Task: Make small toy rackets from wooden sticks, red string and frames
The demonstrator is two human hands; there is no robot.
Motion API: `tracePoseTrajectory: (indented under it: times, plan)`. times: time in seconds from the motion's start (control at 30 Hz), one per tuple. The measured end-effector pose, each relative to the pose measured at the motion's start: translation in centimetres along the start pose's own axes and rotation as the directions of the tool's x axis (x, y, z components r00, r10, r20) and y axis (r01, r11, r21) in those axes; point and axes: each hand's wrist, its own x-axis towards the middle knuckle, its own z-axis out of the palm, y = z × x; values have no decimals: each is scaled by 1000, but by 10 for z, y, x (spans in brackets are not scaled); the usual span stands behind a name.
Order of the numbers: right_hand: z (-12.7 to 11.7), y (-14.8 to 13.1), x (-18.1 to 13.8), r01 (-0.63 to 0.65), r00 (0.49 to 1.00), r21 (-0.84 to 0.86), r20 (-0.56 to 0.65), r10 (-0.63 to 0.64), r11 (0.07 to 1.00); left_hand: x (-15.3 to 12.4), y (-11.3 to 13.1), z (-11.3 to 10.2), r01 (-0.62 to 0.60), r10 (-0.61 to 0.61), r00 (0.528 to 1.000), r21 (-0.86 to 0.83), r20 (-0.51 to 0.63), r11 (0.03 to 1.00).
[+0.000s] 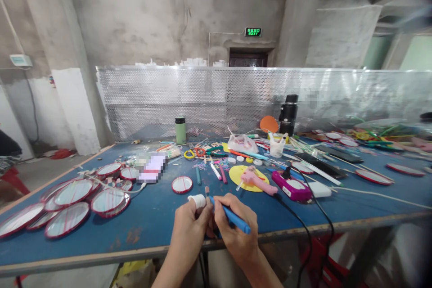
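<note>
My left hand (192, 225) is closed near the table's front edge, its index finger wrapped in white tape, pinching a small thin stick (207, 191) that points upward. My right hand (236, 225) is closed around a blue pen-like tool (232, 218), its tip pointing left at the stick. The two hands touch each other above the blue table (151, 220).
Several round red-rimmed mirrors (72, 198) lie at the left. A pink glue gun (256, 180) rests on a yellow disc, its black cable hanging over the front edge. A magenta device (292, 186), markers, scissors, a green bottle (180, 129) and a perforated metal screen stand behind.
</note>
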Motion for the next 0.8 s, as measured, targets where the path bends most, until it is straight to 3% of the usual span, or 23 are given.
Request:
tracePoseTrajectory:
  times: [0.23,0.8]
  plan:
    - [0,3,-1,-1,999,-27,-53,0,1000,1,-1,1,11,-10,1000,-7,7,1000]
    - [-2,1,-2,34,999,-42,-26,-35,999,1,1,0,11,-11,1000,8,-7,1000]
